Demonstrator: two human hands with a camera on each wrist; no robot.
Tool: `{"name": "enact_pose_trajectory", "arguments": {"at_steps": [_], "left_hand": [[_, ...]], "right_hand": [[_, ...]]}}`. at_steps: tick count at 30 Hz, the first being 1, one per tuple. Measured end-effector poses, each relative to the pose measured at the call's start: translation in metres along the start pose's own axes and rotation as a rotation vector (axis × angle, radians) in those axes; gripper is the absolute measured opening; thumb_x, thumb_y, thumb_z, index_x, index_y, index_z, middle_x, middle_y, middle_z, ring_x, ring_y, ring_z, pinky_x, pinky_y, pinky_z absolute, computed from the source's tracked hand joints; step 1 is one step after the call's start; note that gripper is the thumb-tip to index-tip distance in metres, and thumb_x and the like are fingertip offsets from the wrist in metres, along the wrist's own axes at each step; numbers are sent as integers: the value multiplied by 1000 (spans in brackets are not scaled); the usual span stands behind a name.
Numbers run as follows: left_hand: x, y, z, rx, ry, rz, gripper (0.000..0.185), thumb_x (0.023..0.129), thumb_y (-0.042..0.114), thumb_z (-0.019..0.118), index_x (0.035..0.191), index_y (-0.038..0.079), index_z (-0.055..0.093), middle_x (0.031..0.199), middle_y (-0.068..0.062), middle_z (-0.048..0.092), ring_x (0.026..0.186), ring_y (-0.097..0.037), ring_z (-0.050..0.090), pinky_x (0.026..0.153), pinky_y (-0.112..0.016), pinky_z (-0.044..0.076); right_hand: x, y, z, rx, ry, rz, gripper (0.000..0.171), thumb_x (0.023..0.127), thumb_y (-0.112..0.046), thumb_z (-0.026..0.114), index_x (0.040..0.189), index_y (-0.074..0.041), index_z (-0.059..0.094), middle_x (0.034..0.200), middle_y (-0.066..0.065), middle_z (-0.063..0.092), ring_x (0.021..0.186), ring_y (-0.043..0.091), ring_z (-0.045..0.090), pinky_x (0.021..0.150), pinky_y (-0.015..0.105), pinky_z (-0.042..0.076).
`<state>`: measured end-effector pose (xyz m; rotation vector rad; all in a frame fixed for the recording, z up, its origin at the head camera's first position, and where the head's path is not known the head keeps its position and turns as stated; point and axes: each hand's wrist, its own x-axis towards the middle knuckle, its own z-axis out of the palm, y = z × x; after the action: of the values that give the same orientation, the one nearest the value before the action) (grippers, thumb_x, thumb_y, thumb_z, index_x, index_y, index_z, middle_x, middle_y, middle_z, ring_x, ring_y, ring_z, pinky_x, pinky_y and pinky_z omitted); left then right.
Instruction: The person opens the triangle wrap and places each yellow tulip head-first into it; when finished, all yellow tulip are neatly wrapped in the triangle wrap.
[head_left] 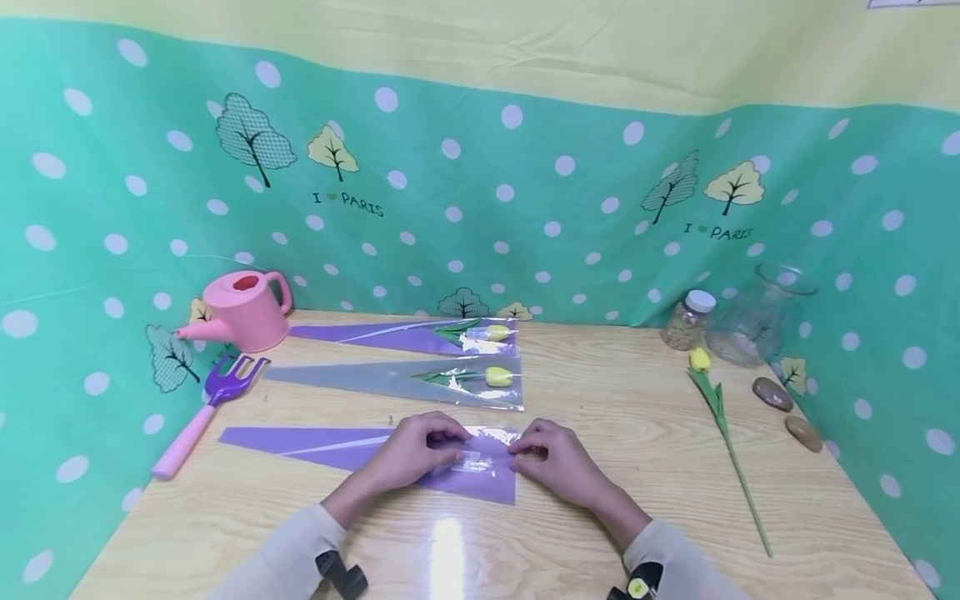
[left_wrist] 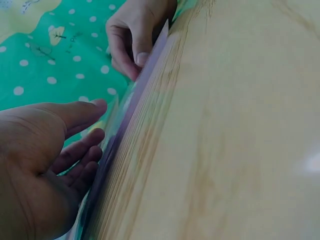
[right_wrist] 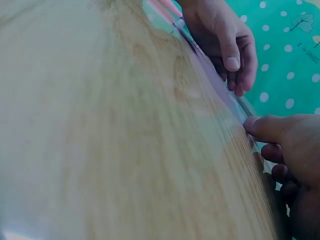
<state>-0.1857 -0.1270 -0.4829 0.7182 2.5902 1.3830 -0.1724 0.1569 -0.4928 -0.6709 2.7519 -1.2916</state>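
A long tapered purple flower sleeve [head_left: 330,446] with a clear front lies flat nearest the person, its wide end to the right. My left hand [head_left: 412,450] rests on its wide part, thumb and fingers apart; in the left wrist view the left hand [left_wrist: 40,165] has loosely bent fingers and nothing between them. At the sleeve's right edge, my right hand [head_left: 561,462] pinches the film between thumb and index finger. The right thumb [right_wrist: 267,128] shows at that edge in the right wrist view. No flower is visible in this sleeve.
Behind lie a grey sleeve [head_left: 352,379] and another purple sleeve [head_left: 375,335], each holding a yellow tulip. A loose tulip [head_left: 723,425] lies right, near stones [head_left: 772,393], a jar [head_left: 684,323] and a glass vase [head_left: 757,321]. Left are a pink watering can [head_left: 251,317] and hand fork [head_left: 183,437].
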Motion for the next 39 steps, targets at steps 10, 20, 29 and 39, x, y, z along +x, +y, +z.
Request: {"name": "enact_pose_trajectory", "arguments": {"at_steps": [10, 20, 29, 39], "left_hand": [[1, -4, 4, 28, 15, 13, 21, 88, 18, 82, 109, 19, 79, 112, 7, 76, 104, -12, 69, 94, -26, 56], [3, -4, 9, 28, 52, 14, 25, 88, 25, 83, 112, 24, 78, 113, 8, 75, 105, -13, 68, 95, -28, 56], [7, -4, 13, 16, 134, -8, 28, 84, 26, 85, 111, 23, 78, 110, 9, 76, 104, -14, 69, 95, -29, 55], [8, -5, 12, -8, 168, -48, 22, 83, 19, 85, 104, 21, 80, 106, 7, 78, 103, -14, 71, 97, -29, 56]], "right_hand": [[-1, -2, 1, -12, 59, -72, 9, 87, -9, 81, 94, -16, 81, 90, -10, 69, 82, 2, 60, 74, 20, 54], [6, -13, -10, -43, 125, -93, 9, 88, -4, 78, 91, -13, 77, 89, -9, 64, 77, 5, 55, 66, 19, 52], [11, -21, -20, -112, 139, -170, 12, 87, -2, 78, 90, -13, 75, 91, -8, 63, 78, 10, 55, 64, 20, 51], [15, -14, -21, 48, 127, -122, 4, 92, -9, 77, 95, -11, 76, 88, -5, 65, 74, 8, 57, 61, 19, 51]]}}
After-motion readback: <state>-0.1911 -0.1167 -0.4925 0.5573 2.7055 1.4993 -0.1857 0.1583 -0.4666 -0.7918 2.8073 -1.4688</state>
